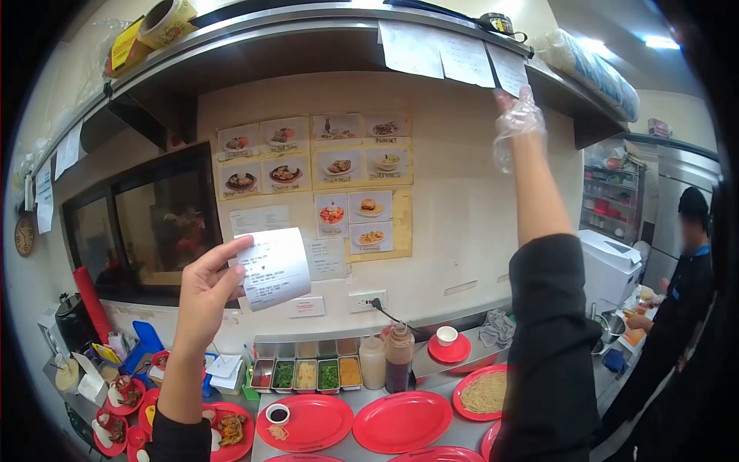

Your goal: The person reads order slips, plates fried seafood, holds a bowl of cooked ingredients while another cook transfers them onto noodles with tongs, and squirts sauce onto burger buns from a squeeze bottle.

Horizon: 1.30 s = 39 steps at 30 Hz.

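My bare left hand [208, 289] pinches a printed receipt [277, 269] between thumb and fingers, held up before the wall. My right hand [522, 127], in a loose clear plastic glove, is raised to the shelf edge. Its fingers are closed at the lower end of the rightmost hanging sheet of paper [506, 68]; the fingertips are partly hidden by the glove. Two more written sheets [443, 55] hang beside it. Below my hands lie red oval plates [403, 422]. Another red plate bears noodles [485, 393], and one bears a small cup of dark sauce [278, 414].
Metal topping pans [306, 374] and squeeze bottles [399, 356] line the counter's back. Plates of cooked food [231, 428] stand at left. A metal shelf [308, 46] runs overhead. A co-worker [685, 285] in dark clothes stands at right by a metal bowl [612, 326].
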Motion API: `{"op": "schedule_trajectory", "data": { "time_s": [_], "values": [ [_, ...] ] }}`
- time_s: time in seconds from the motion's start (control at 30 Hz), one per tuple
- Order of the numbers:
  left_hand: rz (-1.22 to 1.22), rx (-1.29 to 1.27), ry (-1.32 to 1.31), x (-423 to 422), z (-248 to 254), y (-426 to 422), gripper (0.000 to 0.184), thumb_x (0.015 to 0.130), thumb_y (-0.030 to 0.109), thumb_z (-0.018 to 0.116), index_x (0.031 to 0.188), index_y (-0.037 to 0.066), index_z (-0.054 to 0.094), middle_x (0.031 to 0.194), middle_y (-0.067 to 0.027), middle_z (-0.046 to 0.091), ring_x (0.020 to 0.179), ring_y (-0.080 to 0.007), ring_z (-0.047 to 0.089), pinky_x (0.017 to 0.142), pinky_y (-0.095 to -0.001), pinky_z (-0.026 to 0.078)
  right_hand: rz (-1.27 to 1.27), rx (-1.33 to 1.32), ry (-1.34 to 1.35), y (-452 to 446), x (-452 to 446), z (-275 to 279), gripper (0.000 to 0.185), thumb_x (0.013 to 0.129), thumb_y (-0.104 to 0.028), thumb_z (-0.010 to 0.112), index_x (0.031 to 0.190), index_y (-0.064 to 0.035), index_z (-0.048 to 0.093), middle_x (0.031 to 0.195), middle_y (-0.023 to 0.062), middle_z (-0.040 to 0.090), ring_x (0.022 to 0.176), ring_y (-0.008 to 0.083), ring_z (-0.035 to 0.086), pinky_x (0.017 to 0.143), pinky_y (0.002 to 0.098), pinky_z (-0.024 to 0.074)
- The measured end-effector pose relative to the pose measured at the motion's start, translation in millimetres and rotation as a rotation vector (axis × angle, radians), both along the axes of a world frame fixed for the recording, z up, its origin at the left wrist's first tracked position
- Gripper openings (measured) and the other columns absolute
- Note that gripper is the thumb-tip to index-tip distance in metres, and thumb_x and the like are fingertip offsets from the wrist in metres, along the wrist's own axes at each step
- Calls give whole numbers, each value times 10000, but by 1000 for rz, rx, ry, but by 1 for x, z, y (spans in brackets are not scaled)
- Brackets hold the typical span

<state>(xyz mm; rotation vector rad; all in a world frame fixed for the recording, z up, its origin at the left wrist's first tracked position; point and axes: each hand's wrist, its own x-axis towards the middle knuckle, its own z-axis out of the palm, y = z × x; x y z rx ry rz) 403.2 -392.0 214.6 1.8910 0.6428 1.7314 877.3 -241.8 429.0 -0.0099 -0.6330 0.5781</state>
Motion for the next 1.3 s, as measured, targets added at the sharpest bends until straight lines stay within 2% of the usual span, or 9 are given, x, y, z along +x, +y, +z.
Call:
{"op": "schedule_trajectory", "data": {
  "time_s": [0.1,0.2,0.27,0.37,0.43,0.47,0.53,0.7,1.3],
  "values": [
    [10,-43,23,-4,-4,1,356,882,6,511,1235,-36,523,1148,-149,583,990,-187,606,797,-323,549,-440,-165,-335,19,45,17,379,898,-310,584,1107,5,553,1079,131,601,950,184,598,765,264,521],
    [-1,-102,-19,3,-11,3,359,885,17,514,1241,-38,517,1166,-152,574,995,-194,606,797,-326,552,-1754,-1022,-942,-25,37,-15,289,890,-310,562,1129,-157,618,1149,64,619,1037,209,588,880,312,460],
    [-65,-91,-74,7,-23,6,362,889,23,513,1247,-34,513,1186,-150,563,1000,-199,604,800,-326,555,-1548,-707,-909,-49,25,-78,276,864,-187,590,1124,-100,613,1141,89,622,1018,199,612,861,318,468],
    [-155,-171,-107,14,-42,5,372,884,26,514,1253,-26,510,1190,-137,561,1013,-196,598,803,-323,555,-488,192,-574,-74,-35,-214,220,907,-85,542,1087,41,534,1087,147,572,1092,228,551,953,333,456],
    [-202,-247,-93,17,-54,6,380,877,24,520,1254,-21,509,1180,-124,567,1011,-188,598,791,-317,559,-279,115,-528,-116,-93,-287,212,909,-132,557,1080,-15,512,1101,89,536,1060,204,537,974,343,414],
    [-198,-270,-105,18,-61,7,380,877,24,520,1254,-21,509,1180,-124,567,1011,-188,598,791,-317,559,-185,127,-527,-123,-103,-333,465,941,-252,491,1277,63,420,1275,166,476,1242,250,428,1098,355,297],
    [-269,-327,-107,18,-73,8,374,880,16,516,1253,-23,508,1177,-128,565,1005,-189,601,790,-313,564,-81,-140,-268,-158,-158,-383,399,917,-211,532,1242,9,461,1176,105,526,1097,182,519,983,291,414],
    [-340,-327,-139,7,-97,3,362,891,12,506,1250,-35,504,1188,-155,552,1030,-204,594,817,-322,562,68,-566,-58,-224,-262,-400,260,865,-81,577,1105,-38,489,997,42,545,802,86,551,626,182,489],
    [-262,-337,-134,-35,-124,-17,339,907,-8,459,1237,-7,533,1152,-148,585,964,-180,622,763,-282,572,198,-619,-53,-244,-328,-430,224,866,-45,584,1054,7,474,886,104,580,734,144,596,584,254,518]
  ]
}}
